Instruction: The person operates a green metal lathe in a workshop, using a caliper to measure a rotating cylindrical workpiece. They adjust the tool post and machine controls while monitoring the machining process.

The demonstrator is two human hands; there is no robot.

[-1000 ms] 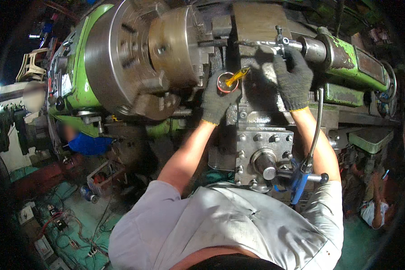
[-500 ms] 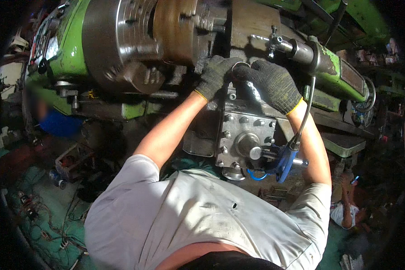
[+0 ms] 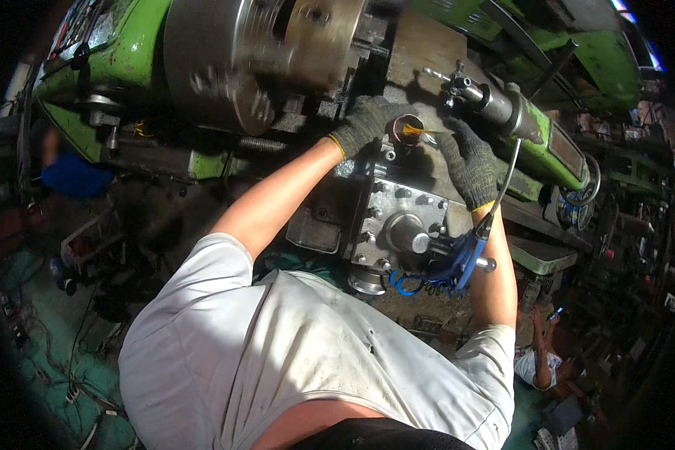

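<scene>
Showing in the head view: one lathe, two gloved hands, work in progress. Left hand (image 3: 361,129): closed around a small round cup (image 3: 407,120). Cup: between the hands, beyond the square tool post (image 3: 405,232). Yellow brush-like tool (image 3: 411,130): in the cup, thin end toward the right hand (image 3: 472,166). Right hand: near that end, fingers partly spread; whether it grips is unclear. Stage, as judged: cup and tool brought together at the machine; cup not set down; amount remaining cannot be told.

Surface: flat brown metal (image 3: 427,49), between the large chuck (image 3: 202,67) and the green tailstock (image 3: 555,142). Blue-handled air gun (image 3: 465,259): beside the tool post. Room: dim workshop; green floor (image 3: 49,375) at lower left, cables across it; another person (image 3: 536,364) at lower right.
</scene>
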